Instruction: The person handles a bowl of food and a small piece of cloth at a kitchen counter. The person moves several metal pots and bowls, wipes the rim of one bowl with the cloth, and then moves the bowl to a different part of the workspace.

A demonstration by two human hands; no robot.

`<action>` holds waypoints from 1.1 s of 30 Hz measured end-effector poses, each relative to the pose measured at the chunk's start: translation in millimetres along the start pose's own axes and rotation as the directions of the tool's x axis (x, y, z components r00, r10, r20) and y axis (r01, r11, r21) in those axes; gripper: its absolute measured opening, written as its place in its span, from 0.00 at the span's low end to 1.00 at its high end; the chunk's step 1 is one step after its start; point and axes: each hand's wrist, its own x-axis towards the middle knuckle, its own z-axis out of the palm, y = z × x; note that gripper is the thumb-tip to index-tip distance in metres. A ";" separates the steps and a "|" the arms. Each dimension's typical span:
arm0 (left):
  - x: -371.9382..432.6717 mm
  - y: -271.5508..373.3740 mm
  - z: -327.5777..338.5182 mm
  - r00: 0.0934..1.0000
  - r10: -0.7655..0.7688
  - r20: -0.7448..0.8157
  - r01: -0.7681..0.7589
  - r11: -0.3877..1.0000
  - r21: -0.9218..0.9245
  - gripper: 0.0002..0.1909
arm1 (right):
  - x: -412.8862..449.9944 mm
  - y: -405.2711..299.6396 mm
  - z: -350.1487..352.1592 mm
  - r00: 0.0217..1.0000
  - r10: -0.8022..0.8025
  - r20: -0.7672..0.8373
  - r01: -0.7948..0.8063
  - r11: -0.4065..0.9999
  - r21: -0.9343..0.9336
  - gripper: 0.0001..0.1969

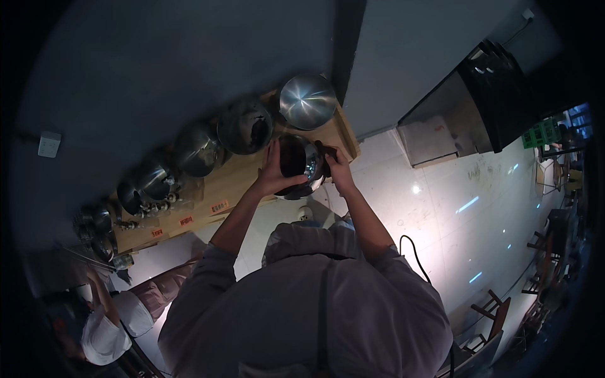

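Both hands are on a shiny, dark rounded metal vessel (298,163) at the near edge of a wooden counter (236,182). My left hand (273,174) holds its left side, with the thumb across the front. My right hand (339,170) grips a dark part at its right side, perhaps a handle; the fingers partly hide it. Just beyond stands a round brushed-metal lid or bowl (307,101). A dark round pan or bowl (245,125) is to the left of the vessel, and another metal bowl (196,147) lies further left.
Smaller metal vessels (156,182) and small fittings line the counter's left part, with orange labels (219,207) on its front edge. Another person (111,326) stands at lower left. A dark cabinet-like unit (444,118), a cable (416,257) and wooden stools (496,312) are at right.
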 end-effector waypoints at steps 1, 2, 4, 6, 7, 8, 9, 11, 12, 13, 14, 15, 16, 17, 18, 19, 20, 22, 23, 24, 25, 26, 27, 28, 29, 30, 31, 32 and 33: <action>-0.2 -1.2 0.5 1.000 -0.020 0.015 0.020 1.000 0.009 0.70 | -4.7 3.5 1.0 1.000 0.000 -0.006 0.000 1.000 0.003 0.13; -1.2 -2.6 1.0 1.000 -0.017 0.021 0.017 1.000 0.012 0.70 | -10.6 8.2 5.0 0.994 -0.082 -0.076 0.072 0.990 -0.124 0.13; -2.5 -8.1 1.6 1.000 -0.007 -0.002 0.007 1.000 -0.002 0.69 | -28.7 -22.1 21.2 0.962 -0.245 -0.124 0.215 0.953 -0.214 0.15; -0.7 -10.0 0.9 1.000 0.024 -0.008 -0.024 1.000 0.019 0.69 | -38.0 -57.4 26.0 0.916 -0.402 0.017 0.382 0.856 -0.347 0.15; -0.5 -9.8 1.3 0.998 0.053 -0.016 -0.052 0.998 0.039 0.68 | -40.6 -62.6 26.5 0.835 -0.520 0.180 0.540 0.714 -0.445 0.14; -0.5 -9.5 0.4 0.995 0.090 -0.032 -0.088 0.994 0.057 0.68 | -38.8 -61.2 27.4 0.841 -0.513 0.173 0.531 0.719 -0.448 0.14; -3.0 -8.1 1.6 0.996 0.090 -0.023 -0.088 0.994 0.057 0.68 | -32.2 -60.5 28.6 0.868 -0.471 0.157 0.493 0.780 -0.385 0.14; -3.4 -5.0 1.8 0.998 0.040 -0.050 -0.037 0.998 0.053 0.68 | -8.8 -54.1 24.7 0.890 -0.431 0.149 0.456 0.832 -0.316 0.13; -3.2 -2.6 1.5 0.998 0.040 -0.050 -0.037 0.998 0.058 0.68 | 5.4 -39.6 18.4 0.967 -0.243 0.076 0.254 0.930 -0.265 0.13; -2.4 -3.4 2.5 0.998 0.042 -0.048 -0.039 0.997 0.060 0.68 | 14.4 -22.2 13.5 0.999 -0.040 0.016 0.042 0.980 -0.197 0.13; -0.8 -3.9 3.5 0.997 0.056 -0.052 -0.052 0.997 0.064 0.67 | 17.4 -1.9 10.2 0.999 -0.045 0.008 0.046 0.980 -0.194 0.13; 1.2 -3.4 4.5 0.996 0.072 -0.054 -0.068 0.995 0.068 0.67 | 19.2 20.2 6.6 0.997 0.074 -0.013 -0.073 0.996 0.050 0.13; 1.9 -4.1 5.1 0.995 0.081 -0.050 -0.077 0.995 0.070 0.67 | 18.6 35.9 3.6 0.981 0.192 -0.001 -0.183 0.939 0.291 0.14; 0.3 -7.1 6.3 0.995 0.077 -0.063 -0.075 0.997 0.029 0.67 | 12.0 46.3 2.7 0.981 0.192 -0.005 -0.183 0.940 0.290 0.14; -1.8 -9.0 7.8 0.995 0.070 -0.076 -0.072 0.997 -0.014 0.67 | 0.1 56.2 4.1 0.934 0.345 0.097 -0.354 0.842 0.408 0.14; -3.2 -9.1 7.7 0.995 0.067 -0.074 -0.069 0.997 -0.019 0.67 | -13.1 59.3 7.6 0.854 0.473 0.217 -0.514 0.699 0.497 0.15; -3.1 -8.4 6.6 0.996 0.053 -0.068 -0.052 0.998 0.020 0.67 | -24.2 61.6 10.2 0.852 0.477 0.215 -0.517 0.699 0.494 0.15; -4.8 -1.2 1.2 0.999 0.019 -0.050 -0.016 0.999 0.051 0.67 | -44.3 49.9 18.5 0.883 0.448 0.140 -0.426 0.642 0.637 0.12; -5.2 -1.1 2.7 0.999 0.021 -0.050 -0.018 0.999 0.047 0.67 | -51.3 57.3 17.6 0.883 0.448 0.137 -0.425 0.644 0.636 0.12; -4.7 -1.9 2.2 0.999 0.027 -0.043 -0.026 0.999 0.040 0.67 | -54.5 57.9 20.2 0.934 0.357 -0.027 -0.292 0.802 0.521 0.13; -3.7 -2.2 1.1 0.999 0.033 -0.038 -0.032 0.999 0.032 0.67 | -55.7 58.2 22.0 0.958 0.231 -0.171 -0.156 0.917 0.367 0.13; -1.2 -1.9 0.1 0.999 0.030 -0.044 -0.029 0.999 0.031 0.67 | -57.3 57.8 17.4 0.961 0.050 -0.271 -0.025 0.995 0.096 0.15; -1.9 -4.4 0.7 0.999 0.013 -0.032 -0.011 0.998 0.058 0.67 | -63.5 29.2 18.3 0.965 0.057 -0.257 -0.035 0.995 0.092 0.15; -3.6 -5.5 1.8 1.000 -0.001 -0.015 0.002 0.996 0.084 0.67 | -73.1 -10.6 18.9 0.977 0.043 -0.210 -0.052 0.998 -0.037 0.15; -4.1 -4.6 1.4 1.000 -0.006 -0.015 0.007 0.997 0.080 0.67 | -78.2 -32.0 19.1 0.986 0.031 -0.165 -0.059 0.985 -0.163 0.15; -2.2 -2.9 1.1 1.000 0.017 -0.016 -0.015 0.995 0.099 0.67 | -75.6 -34.0 21.8 0.973 -0.174 -0.155 0.148 0.975 -0.166 0.15; -1.2 -4.0 0.8 0.999 0.034 -0.021 -0.031 0.993 0.118 0.68 | -69.4 -40.6 24.7 0.974 -0.169 -0.149 0.144 0.976 -0.166 0.15; -1.2 -5.3 1.4 0.999 0.026 -0.023 -0.024 0.993 0.116 0.68 | -60.0 -48.3 27.1 0.922 -0.384 -0.048 0.347 0.874 -0.339 0.15; -1.4 -6.2 1.3 0.999 0.044 -0.022 -0.041 0.992 0.116 0.68 | -48.3 -53.7 29.7 0.822 -0.562 0.088 0.531 0.703 -0.472 0.15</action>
